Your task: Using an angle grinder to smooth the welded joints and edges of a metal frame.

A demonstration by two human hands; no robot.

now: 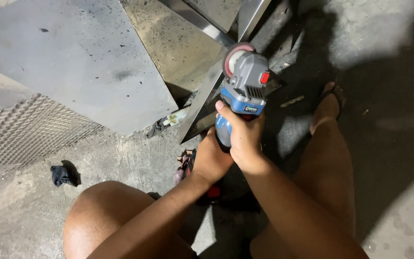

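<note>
While both hands grip angle grinder [244, 91], I note: right hand [243, 139] fingers wrapped round body, left hand [210, 160] clasping rear; long axis points away, disc at steel strip [202, 103] (floor level).

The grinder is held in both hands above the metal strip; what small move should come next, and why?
Probably lower the grinder slightly so its disc meets the metal strip. Both hands, right hand and left hand, already hold the body firmly, and the disc appears to sit at the strip's edge, though contact is unclear.
</note>
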